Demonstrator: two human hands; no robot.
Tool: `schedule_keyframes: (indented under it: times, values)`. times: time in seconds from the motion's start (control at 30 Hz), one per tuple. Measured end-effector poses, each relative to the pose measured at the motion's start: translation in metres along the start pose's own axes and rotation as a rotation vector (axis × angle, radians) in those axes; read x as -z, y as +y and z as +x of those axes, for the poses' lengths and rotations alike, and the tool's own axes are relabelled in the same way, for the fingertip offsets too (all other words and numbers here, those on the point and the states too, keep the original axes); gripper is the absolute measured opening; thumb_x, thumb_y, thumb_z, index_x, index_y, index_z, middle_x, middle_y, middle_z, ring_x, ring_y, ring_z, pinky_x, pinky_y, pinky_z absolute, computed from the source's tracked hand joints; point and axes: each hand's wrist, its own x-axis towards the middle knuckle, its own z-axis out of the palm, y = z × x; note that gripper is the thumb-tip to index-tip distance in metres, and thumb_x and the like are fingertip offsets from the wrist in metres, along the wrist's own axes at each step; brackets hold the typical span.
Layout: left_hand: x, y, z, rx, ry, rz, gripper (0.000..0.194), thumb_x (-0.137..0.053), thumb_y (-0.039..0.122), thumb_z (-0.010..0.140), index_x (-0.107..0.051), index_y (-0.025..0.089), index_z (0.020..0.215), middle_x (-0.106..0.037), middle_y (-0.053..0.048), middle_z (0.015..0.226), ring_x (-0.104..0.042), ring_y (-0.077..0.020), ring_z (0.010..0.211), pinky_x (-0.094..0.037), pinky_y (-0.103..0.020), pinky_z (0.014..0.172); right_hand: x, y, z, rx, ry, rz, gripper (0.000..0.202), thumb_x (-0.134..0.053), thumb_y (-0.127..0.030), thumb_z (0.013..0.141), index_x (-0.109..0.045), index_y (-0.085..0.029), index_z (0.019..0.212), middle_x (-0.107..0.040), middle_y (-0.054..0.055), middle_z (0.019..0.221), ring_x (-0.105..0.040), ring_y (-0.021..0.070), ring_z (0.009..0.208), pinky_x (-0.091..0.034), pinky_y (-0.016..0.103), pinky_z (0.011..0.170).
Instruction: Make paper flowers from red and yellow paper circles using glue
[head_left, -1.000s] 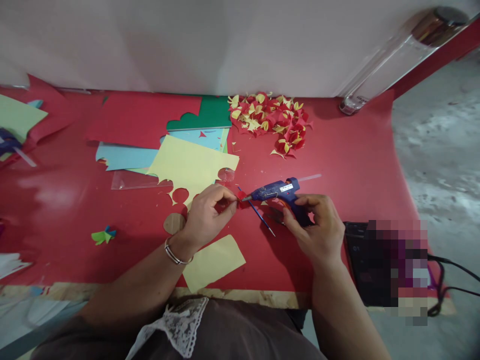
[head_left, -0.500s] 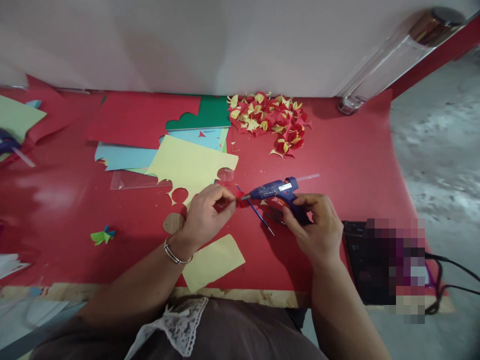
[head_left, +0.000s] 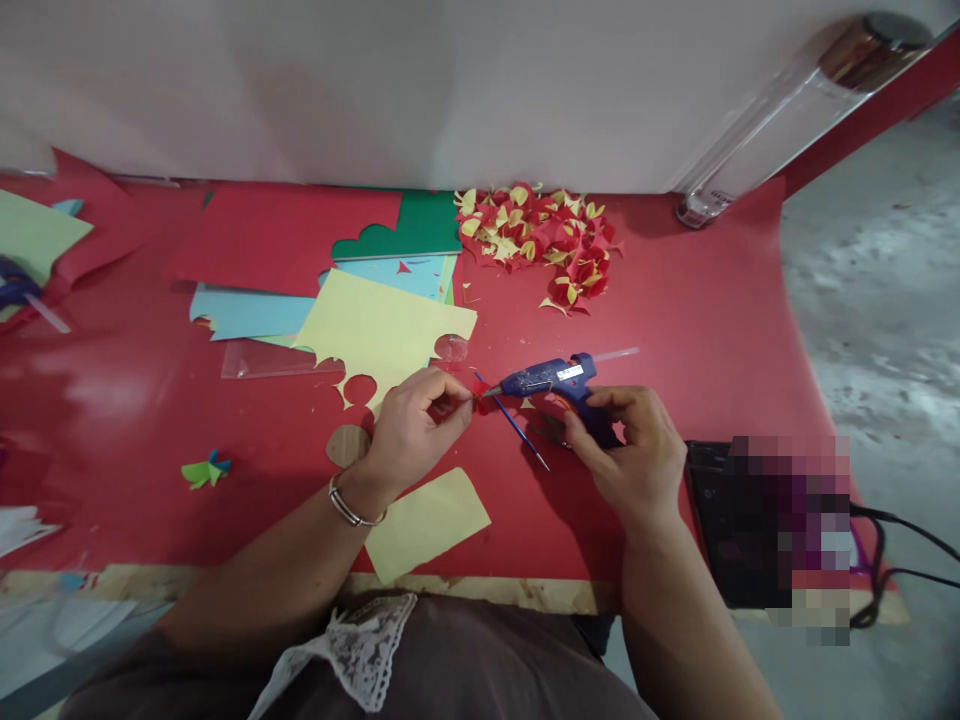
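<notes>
My right hand is wrapped round the handle of a blue hot glue gun, with a clear glue stick jutting from its back. The gun's nozzle points left, at or close to a small red paper piece. My left hand pinches that piece between thumb and fingertips, which partly hide it. Below the nozzle, a thin blue stick-like tool lies slanted on the red tabletop. A cut pale yellow paper rests under my left wrist.
Red and yellow paper flowers are heaped at the back. Left of them lie a cut yellow sheet, red paper and a green sheet. A clear bottle leans at the back right, and a black device sits front right.
The gun's nozzle has shifted very slightly to the right of the red paper piece. Otherwise both hands stay nearly still.
</notes>
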Motion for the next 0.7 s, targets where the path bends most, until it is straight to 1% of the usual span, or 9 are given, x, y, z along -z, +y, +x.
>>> schedule_keyframes:
  times: [0.1, 0.2, 0.27, 0.37, 0.5, 0.53, 0.6, 0.67, 0.7]
  values:
    - [-0.001, 0.001, 0.0, -0.002, 0.014, -0.033, 0.015, -0.067, 0.009, 0.09, -0.066, 0.021, 0.081, -0.069, 0.0, 0.076, -0.063, -0.0129, 0.068, -0.052, -0.026, 0.062, 0.0, 0.001, 0.0, -0.013, -0.006, 0.011, 0.017, -0.079, -0.035, 0.09, -0.067, -0.024, 0.096, -0.075, 0.004, 0.095, -0.069, 0.0209, 0.082, -0.055, 0.036, 0.072]
    - [-0.003, -0.001, 0.0, 0.009, 0.073, -0.162, 0.009, -0.072, 0.017, 0.092, -0.069, 0.022, 0.086, -0.074, -0.003, 0.083, -0.066, -0.0143, 0.072, -0.056, -0.028, 0.064, -0.001, 0.004, -0.002, -0.071, -0.009, 0.059, 0.019, -0.08, -0.036, 0.089, -0.068, -0.024, 0.097, -0.076, 0.004, 0.097, -0.069, 0.0202, 0.08, -0.055, 0.036, 0.073]
    - [-0.005, -0.004, 0.001, 0.052, 0.162, -0.28, 0.008, -0.078, 0.026, 0.094, -0.072, 0.023, 0.09, -0.076, -0.004, 0.089, -0.069, -0.0156, 0.077, -0.059, -0.03, 0.067, -0.002, 0.006, -0.004, -0.126, -0.012, 0.092, 0.022, -0.08, -0.038, 0.088, -0.068, -0.024, 0.099, -0.077, 0.005, 0.1, -0.07, 0.0201, 0.081, -0.055, 0.036, 0.074]
    - [-0.005, -0.013, 0.003, 0.133, 0.328, -0.41, 0.018, -0.085, 0.038, 0.09, -0.074, 0.024, 0.089, -0.075, -0.003, 0.085, -0.068, -0.0146, 0.074, -0.058, -0.03, 0.067, -0.003, 0.009, -0.004, -0.212, 0.012, 0.093, 0.026, -0.081, -0.041, 0.086, -0.068, -0.023, 0.101, -0.076, 0.004, 0.099, -0.07, 0.0194, 0.079, -0.054, 0.035, 0.072]
    - [0.004, -0.024, 0.008, 0.221, 0.501, -0.489, 0.025, -0.091, 0.041, 0.085, -0.074, 0.024, 0.089, -0.071, 0.0, 0.076, -0.061, -0.0116, 0.065, -0.053, -0.026, 0.06, -0.003, 0.02, 0.0, -0.307, 0.121, 0.031, 0.031, -0.083, -0.044, 0.083, -0.069, -0.023, 0.1, -0.075, 0.003, 0.091, -0.069, 0.0185, 0.072, -0.053, 0.034, 0.07]
    - [0.007, -0.026, 0.009, 0.241, 0.526, -0.495, 0.025, -0.092, 0.041, 0.084, -0.074, 0.023, 0.089, -0.07, 0.0, 0.076, -0.061, -0.0114, 0.065, -0.053, -0.026, 0.06, -0.003, 0.025, 0.002, -0.323, 0.145, 0.001, 0.032, -0.084, -0.045, 0.082, -0.07, -0.022, 0.098, -0.075, 0.003, 0.089, -0.069, 0.0189, 0.072, -0.053, 0.034, 0.071]
    - [0.012, -0.028, 0.01, 0.27, 0.55, -0.5, 0.025, -0.092, 0.041, 0.084, -0.074, 0.023, 0.09, -0.07, 0.001, 0.075, -0.061, -0.0113, 0.066, -0.053, -0.025, 0.061, -0.002, 0.037, 0.004, -0.353, 0.155, -0.067, 0.034, -0.085, -0.047, 0.082, -0.071, -0.022, 0.1, -0.075, 0.004, 0.091, -0.068, 0.02, 0.074, -0.052, 0.035, 0.072]
    - [0.014, -0.028, 0.01, 0.271, 0.546, -0.493, 0.026, -0.092, 0.041, 0.084, -0.074, 0.023, 0.09, -0.07, 0.001, 0.076, -0.061, -0.0112, 0.066, -0.054, -0.025, 0.062, -0.001, 0.045, 0.006, -0.38, 0.12, -0.125, 0.039, -0.086, -0.05, 0.08, -0.071, -0.021, 0.101, -0.073, 0.004, 0.089, -0.067, 0.0223, 0.075, -0.052, 0.038, 0.074]
    - [0.014, -0.027, 0.01, 0.263, 0.541, -0.483, 0.026, -0.091, 0.041, 0.084, -0.074, 0.023, 0.09, -0.071, 0.0, 0.077, -0.062, -0.0111, 0.066, -0.054, -0.025, 0.063, 0.0, 0.046, 0.006, -0.369, 0.107, -0.157, 0.04, -0.087, -0.051, 0.08, -0.071, -0.022, 0.101, -0.072, 0.004, 0.09, -0.066, 0.0242, 0.078, -0.052, 0.041, 0.076]
